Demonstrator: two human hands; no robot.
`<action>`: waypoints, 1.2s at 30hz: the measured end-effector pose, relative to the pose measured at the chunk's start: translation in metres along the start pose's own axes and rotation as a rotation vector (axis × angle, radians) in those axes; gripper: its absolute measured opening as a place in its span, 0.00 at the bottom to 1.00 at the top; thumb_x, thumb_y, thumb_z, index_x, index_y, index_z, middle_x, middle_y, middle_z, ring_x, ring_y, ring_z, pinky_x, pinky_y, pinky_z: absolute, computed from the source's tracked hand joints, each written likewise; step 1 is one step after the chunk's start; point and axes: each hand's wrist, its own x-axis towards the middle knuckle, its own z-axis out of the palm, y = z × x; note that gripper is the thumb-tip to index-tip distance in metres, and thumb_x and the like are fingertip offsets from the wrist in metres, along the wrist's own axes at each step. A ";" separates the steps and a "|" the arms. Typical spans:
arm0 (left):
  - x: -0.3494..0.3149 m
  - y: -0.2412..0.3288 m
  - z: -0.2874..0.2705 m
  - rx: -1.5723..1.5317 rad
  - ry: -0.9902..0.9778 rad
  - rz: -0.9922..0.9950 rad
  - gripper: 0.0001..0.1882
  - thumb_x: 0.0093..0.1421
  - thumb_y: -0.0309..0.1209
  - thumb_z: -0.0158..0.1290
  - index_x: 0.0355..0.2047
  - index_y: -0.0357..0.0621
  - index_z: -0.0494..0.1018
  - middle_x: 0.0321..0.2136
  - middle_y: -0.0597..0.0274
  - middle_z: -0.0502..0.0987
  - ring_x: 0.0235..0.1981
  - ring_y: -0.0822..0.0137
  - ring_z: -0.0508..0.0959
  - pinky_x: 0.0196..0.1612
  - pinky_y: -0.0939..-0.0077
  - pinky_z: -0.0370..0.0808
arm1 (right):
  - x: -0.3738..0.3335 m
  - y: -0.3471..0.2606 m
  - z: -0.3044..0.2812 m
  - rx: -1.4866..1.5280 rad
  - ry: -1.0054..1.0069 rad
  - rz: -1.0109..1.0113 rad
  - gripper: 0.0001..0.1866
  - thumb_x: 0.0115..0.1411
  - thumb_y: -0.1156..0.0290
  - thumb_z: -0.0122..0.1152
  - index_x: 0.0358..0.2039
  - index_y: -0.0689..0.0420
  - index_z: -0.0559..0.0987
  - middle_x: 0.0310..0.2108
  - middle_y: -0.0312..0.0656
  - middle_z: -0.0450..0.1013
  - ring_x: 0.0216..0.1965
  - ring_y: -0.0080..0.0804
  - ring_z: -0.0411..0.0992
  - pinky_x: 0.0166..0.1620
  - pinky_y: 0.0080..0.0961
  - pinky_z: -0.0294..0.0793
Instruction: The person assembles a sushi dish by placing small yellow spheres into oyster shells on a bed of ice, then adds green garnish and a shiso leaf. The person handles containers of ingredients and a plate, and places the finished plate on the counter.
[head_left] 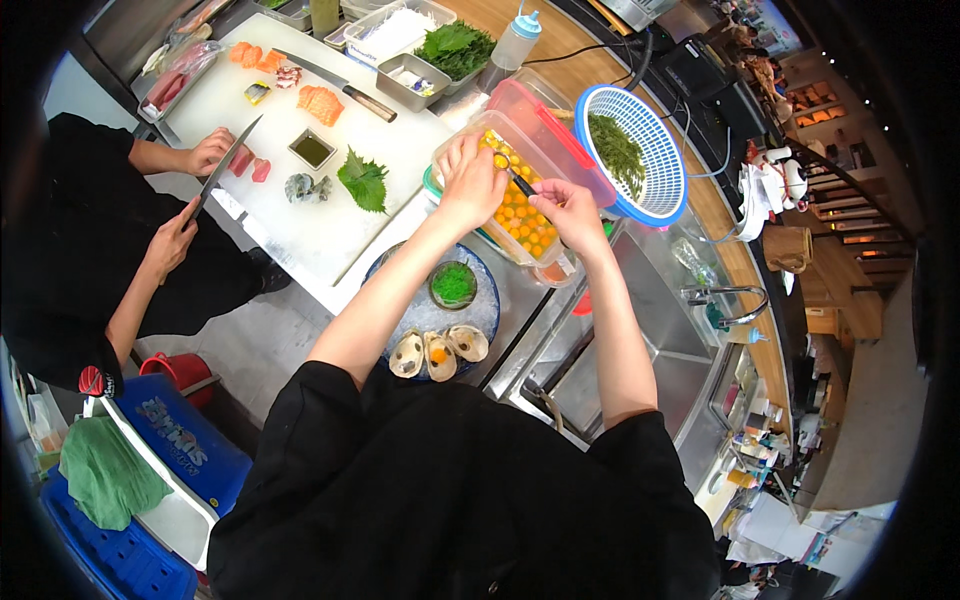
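Observation:
My right hand (568, 210) is closed round the black handle of a spoon (521, 182). Its round end is over a clear plastic container (548, 272) of egg yolks (518, 212), and a yolk shows at that end. My left hand (474, 182) is beside the spoon's end, over the container's left part, its fingers apart and bent. Nearer to me, a blue-rimmed plate (487, 290) holds a small bowl of bright green garnish (453, 285) and three opened shells (438, 352). An orange yolk lies in the middle shell.
A co-worker's hands (190, 195) hold a knife (228, 160) against pink fish on the white cutting board (300, 225). Another knife (340, 85) lies farther back. A blue-and-white colander (660, 150) of greens stands right of the container, near the sink (670, 330) and faucet (735, 300).

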 end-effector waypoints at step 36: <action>-0.220 0.036 -0.152 0.023 -0.031 -0.278 0.14 0.61 0.26 0.55 0.48 0.48 0.76 0.57 0.53 0.71 0.58 0.49 0.65 0.63 0.57 0.61 | -0.240 0.045 0.099 -0.201 0.035 -0.088 0.13 0.51 0.81 0.67 0.37 0.59 0.76 0.31 0.42 0.72 0.34 0.39 0.72 0.38 0.31 0.72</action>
